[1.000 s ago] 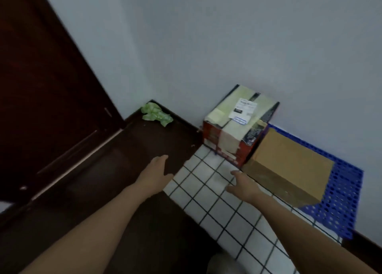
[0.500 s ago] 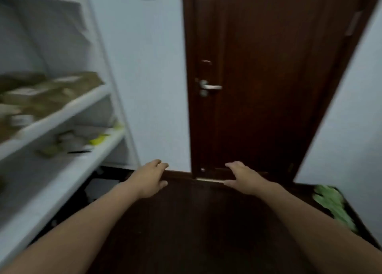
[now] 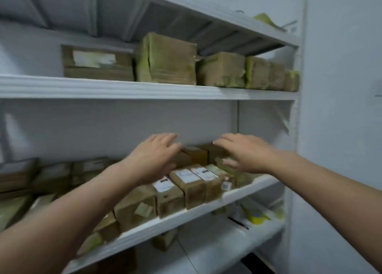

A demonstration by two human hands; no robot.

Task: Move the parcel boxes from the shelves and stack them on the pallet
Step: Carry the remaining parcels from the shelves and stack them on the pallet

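Observation:
White shelves fill the view. Brown parcel boxes wrapped in greenish tape line the upper shelf. The middle shelf carries several small cardboard boxes with white labels in front and a taller brown box behind them. My left hand hovers open at the left side of that taller box. My right hand is open over its right side, fingers spread. Neither hand holds anything. The pallet is out of view.
A lower shelf holds a yellow item and a small box. More flat parcels lie at the left of the middle shelf. A pale wall stands right of the shelf's upright post.
My view has swung left from the pallet corner, past the brown door, to the shelves. Both empty hands have risen and reached toward the boxes on the middle shelf.

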